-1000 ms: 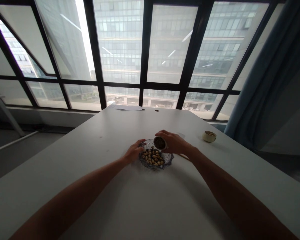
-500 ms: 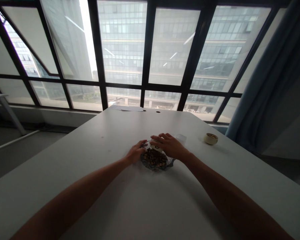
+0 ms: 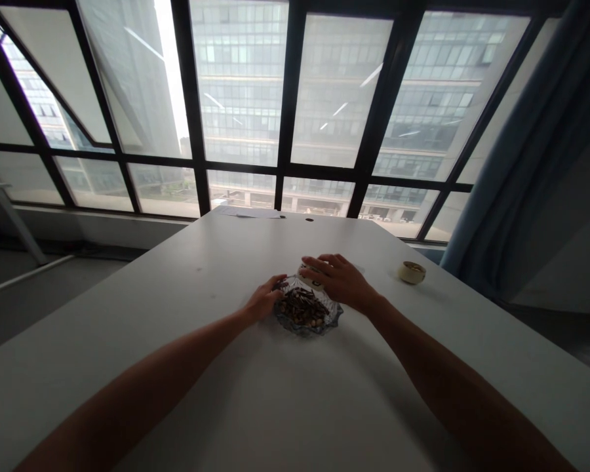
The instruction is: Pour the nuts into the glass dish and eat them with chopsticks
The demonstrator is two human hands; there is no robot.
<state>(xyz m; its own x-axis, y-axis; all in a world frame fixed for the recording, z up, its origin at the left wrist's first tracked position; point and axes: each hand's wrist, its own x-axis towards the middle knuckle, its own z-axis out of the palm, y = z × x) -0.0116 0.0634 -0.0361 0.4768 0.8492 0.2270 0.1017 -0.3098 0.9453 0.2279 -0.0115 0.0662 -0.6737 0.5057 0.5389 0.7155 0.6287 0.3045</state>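
Observation:
A clear glass bowl (image 3: 335, 316) with a scalloped rim stands in the middle of the table. My left hand (image 3: 264, 300) grips its left rim, thumb toward me. Dark brown, thin pieces (image 3: 302, 303) lie heaped in the bowl, and some pale tan nuts (image 3: 316, 322) show at their near edge. Over the bowl's far side, my right hand (image 3: 344, 283) is closed around a small pale cup (image 3: 313, 275) with dark markings. The cup is tipped toward the bowl; its mouth is hidden from me.
To the right on the white table (image 3: 275, 393) stands a small cream-coloured pot (image 3: 412, 273), with something tan inside. White paper (image 3: 250, 212) lies at the far edge. Behind are windows, with a blue curtain (image 3: 501, 196) on the right.
My right hand has tipped the cup over, and dark pieces have fallen onto the nuts, covering most of them. Since then the cup has risen slightly. My left hand stays on the rim.

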